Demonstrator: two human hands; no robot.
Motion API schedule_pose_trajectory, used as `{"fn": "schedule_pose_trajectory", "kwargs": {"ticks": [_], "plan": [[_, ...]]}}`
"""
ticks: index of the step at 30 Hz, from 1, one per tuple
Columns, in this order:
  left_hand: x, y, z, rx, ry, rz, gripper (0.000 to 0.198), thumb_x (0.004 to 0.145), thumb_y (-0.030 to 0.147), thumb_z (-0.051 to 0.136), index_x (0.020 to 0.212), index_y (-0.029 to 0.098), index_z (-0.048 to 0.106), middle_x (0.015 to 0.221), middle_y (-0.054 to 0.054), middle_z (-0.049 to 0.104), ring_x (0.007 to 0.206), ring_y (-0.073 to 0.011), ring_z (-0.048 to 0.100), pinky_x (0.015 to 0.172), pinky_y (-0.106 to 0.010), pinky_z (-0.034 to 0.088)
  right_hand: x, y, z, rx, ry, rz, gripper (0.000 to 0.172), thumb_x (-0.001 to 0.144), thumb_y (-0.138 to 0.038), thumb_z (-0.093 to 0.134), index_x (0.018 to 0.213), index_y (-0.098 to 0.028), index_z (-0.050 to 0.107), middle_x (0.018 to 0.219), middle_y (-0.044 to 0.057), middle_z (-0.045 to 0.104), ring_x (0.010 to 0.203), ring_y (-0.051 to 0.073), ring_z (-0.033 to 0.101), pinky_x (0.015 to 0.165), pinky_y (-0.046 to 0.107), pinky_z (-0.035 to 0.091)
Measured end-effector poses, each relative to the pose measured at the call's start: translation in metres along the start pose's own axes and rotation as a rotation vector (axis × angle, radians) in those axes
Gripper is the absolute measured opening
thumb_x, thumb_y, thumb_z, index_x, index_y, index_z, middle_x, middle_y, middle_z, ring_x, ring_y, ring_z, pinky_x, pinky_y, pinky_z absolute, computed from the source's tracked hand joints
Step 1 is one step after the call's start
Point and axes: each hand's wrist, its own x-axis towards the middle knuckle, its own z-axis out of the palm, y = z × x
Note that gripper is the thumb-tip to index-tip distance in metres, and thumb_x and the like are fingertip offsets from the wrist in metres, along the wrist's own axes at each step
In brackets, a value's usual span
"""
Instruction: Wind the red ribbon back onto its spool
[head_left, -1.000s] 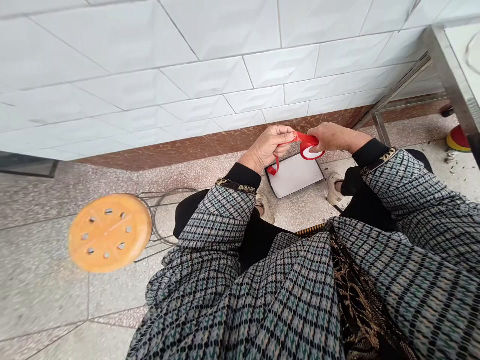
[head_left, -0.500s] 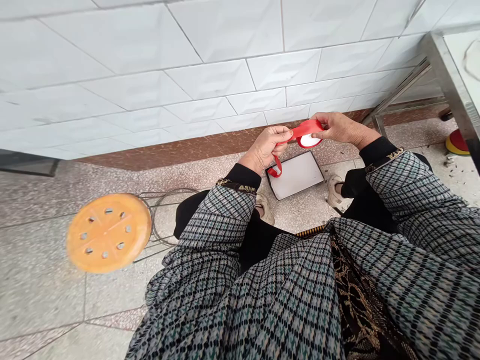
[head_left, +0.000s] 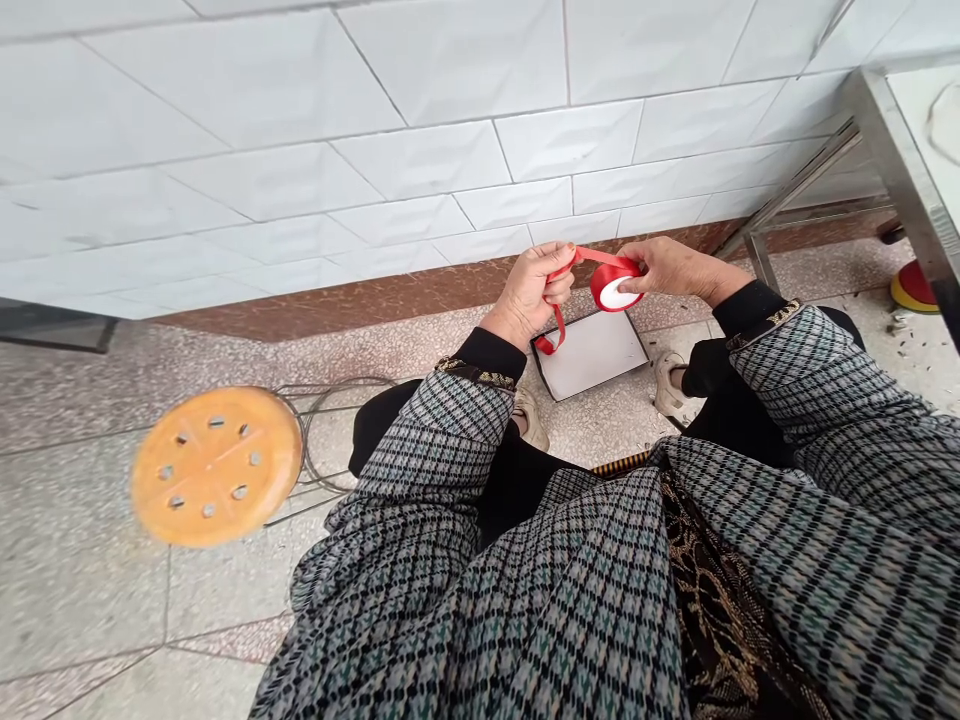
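My right hand [head_left: 664, 268] grips a roll of red ribbon [head_left: 604, 287] with a white core by its right side. From the roll a strip of red ribbon [head_left: 596, 256] runs left to my left hand [head_left: 534, 285], whose fingers are closed on it. The loose end hangs below my left hand and curls at its tip. Beneath both hands a white rectangular board or tray [head_left: 596, 358] with a dark edge lies on the floor between my shoes.
A round orange stool [head_left: 214, 420] with holes in its seat stands to the left, on metal legs. White wall tiles [head_left: 442, 60] rise in front. On the right is a metal-framed table [head_left: 892, 170], with a red and yellow object [head_left: 913, 285] on the floor beneath it.
The roll has tilted and dropped slightly, moving away from my left hand, so a narrower strip now spans between them. My left hand has turned and risen a little with the ribbon.
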Motion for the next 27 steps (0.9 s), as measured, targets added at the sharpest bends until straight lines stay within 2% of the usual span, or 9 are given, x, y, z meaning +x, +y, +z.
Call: {"fn": "schedule_pose_trajectory", "kwargs": {"ticks": [3,7,11,17,23,27], "plan": [[-0.003,0.0,0.0,0.037,-0.016,-0.005,0.032,0.093,0.025,0.077,0.071,0.017,0.056,0.051,0.011,0.035,0.036,0.0005,0.025,0.038,-0.016,0.016,-0.001,0.002,-0.003,0.005,0.018,0.031,0.027,0.089,-0.033,0.072,0.111,-0.018,0.075,0.09,0.006,0.073,0.086,0.022,0.061,0.078,0.036,0.046],[-0.005,0.0,0.0,0.058,-0.044,-0.034,0.034,0.092,0.018,0.076,0.067,0.018,0.051,0.049,0.012,0.029,0.036,0.0,0.024,0.038,-0.016,0.016,-0.001,0.007,-0.008,0.077,0.067,0.034,0.029,0.089,-0.039,0.076,0.11,-0.019,0.074,0.094,0.007,0.074,0.088,0.024,0.063,0.08,0.038,0.05],[-0.005,-0.002,0.0,0.06,-0.053,-0.057,0.034,0.09,0.018,0.079,0.068,0.018,0.052,0.049,0.012,0.028,0.036,-0.0005,0.023,0.038,-0.016,0.015,-0.003,0.007,-0.011,0.211,0.126,-0.001,0.037,0.088,-0.048,0.079,0.11,-0.019,0.073,0.097,0.008,0.074,0.092,0.026,0.063,0.083,0.041,0.054],[-0.004,-0.004,0.002,0.042,-0.025,0.025,0.036,0.092,0.023,0.079,0.069,0.018,0.052,0.05,0.012,0.031,0.036,-0.0002,0.024,0.038,-0.016,0.016,-0.006,0.0,-0.012,0.402,0.089,-0.05,0.042,0.085,-0.057,0.078,0.108,-0.022,0.07,0.101,0.008,0.075,0.098,0.027,0.063,0.084,0.041,0.056],[-0.007,0.0,0.006,-0.003,0.032,0.037,0.038,0.094,0.036,0.08,0.073,0.02,0.053,0.05,0.012,0.03,0.036,-0.0015,0.025,0.037,-0.018,0.016,-0.001,0.007,-0.011,0.226,0.091,-0.013,0.032,0.087,-0.048,0.077,0.103,-0.021,0.069,0.092,0.006,0.071,0.089,0.024,0.061,0.081,0.039,0.052],[-0.006,-0.001,0.006,-0.002,0.025,0.027,0.038,0.093,0.035,0.08,0.072,0.019,0.053,0.05,0.012,0.03,0.036,-0.0012,0.024,0.037,-0.018,0.015,0.002,0.01,-0.009,0.195,0.127,-0.008,0.036,0.088,-0.047,0.076,0.11,-0.019,0.07,0.095,0.006,0.072,0.089,0.023,0.061,0.08,0.038,0.052]]}}
